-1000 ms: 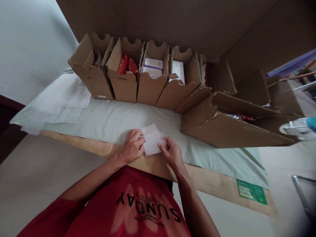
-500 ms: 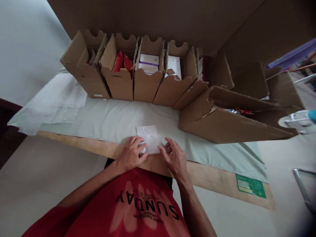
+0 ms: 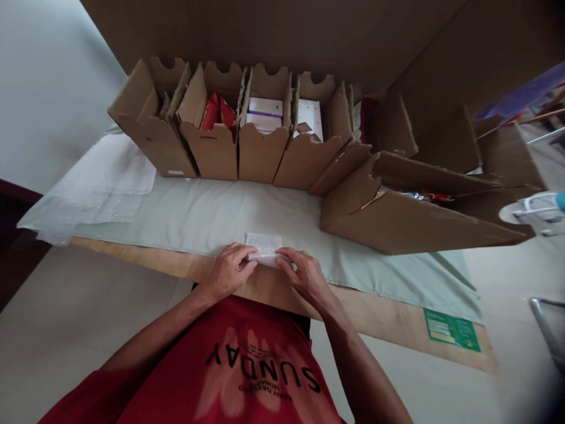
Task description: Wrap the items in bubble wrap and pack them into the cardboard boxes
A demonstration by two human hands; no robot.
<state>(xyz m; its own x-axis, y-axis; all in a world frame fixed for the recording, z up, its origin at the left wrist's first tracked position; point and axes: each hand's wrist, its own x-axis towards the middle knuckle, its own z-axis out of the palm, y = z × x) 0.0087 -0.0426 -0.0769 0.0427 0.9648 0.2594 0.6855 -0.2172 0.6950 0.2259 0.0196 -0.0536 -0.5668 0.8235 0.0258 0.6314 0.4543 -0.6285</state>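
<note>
A small piece of bubble wrap [image 3: 263,241] lies at the front edge of the cloth-covered table, its near part rolled over. My left hand [image 3: 230,270] pinches the left end of the roll between thumb and fingers. At the right end, my right hand [image 3: 304,275] grips it the same way. Whatever is inside the roll is hidden by the wrap and my fingers.
Cardboard bins [image 3: 260,153] stand in a row at the back, holding red packets [image 3: 219,112] and white boxes [image 3: 265,113]. A larger cardboard bin [image 3: 419,224] lies to the right. Sheets of bubble wrap [image 3: 106,171] are stacked at the left on the pale green cloth [image 3: 198,206].
The near part of the bubble wrap has been rolled over away from me. My right hand has closed on its right end; the silvery item beside my left hand no longer shows.
</note>
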